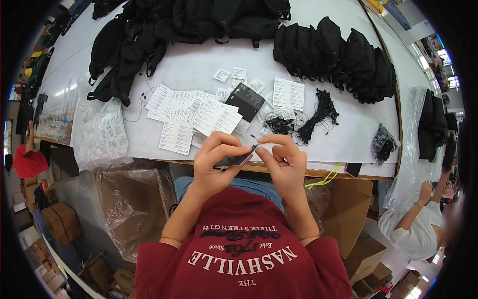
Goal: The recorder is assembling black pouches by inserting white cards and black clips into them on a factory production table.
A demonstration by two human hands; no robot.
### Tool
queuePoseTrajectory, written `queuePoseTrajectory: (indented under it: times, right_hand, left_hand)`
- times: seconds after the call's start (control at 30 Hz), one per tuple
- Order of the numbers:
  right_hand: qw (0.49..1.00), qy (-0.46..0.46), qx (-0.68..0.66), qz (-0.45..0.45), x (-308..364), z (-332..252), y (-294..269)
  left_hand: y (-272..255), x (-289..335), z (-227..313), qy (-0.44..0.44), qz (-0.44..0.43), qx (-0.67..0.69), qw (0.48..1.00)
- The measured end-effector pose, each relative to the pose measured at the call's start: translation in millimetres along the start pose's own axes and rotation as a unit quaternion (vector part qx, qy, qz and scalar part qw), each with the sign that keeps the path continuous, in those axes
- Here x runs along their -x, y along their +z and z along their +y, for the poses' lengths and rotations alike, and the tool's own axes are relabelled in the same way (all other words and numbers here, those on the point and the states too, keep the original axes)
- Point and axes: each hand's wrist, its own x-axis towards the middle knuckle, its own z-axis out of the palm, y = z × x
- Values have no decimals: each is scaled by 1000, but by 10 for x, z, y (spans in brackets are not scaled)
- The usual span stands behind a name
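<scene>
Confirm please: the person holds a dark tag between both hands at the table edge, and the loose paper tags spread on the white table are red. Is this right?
Not quite. The loose paper tags are white with dark print, not red, as the head view shows. The rest stands: the left hand and right hand hold a dark tag between them at the edge of the white table.
</scene>
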Motion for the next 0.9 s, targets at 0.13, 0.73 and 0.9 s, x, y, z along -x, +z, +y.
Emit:
queuePoseTrajectory:
  times: [0.13,0.73,0.9]
  right_hand:
    - [998,3,-48,-41,6,57,-86]
    - [966,134,-127,-182,-186,307,-157]
    - [969,126,-152,-152,-82,426,-280]
  left_hand:
    - [-150,16,-77,-64,-108,189,974]
    - [-105,-967,-947,-234,-298,204,903]
    - [-432,-2068,-2186,-409,206,33,889]
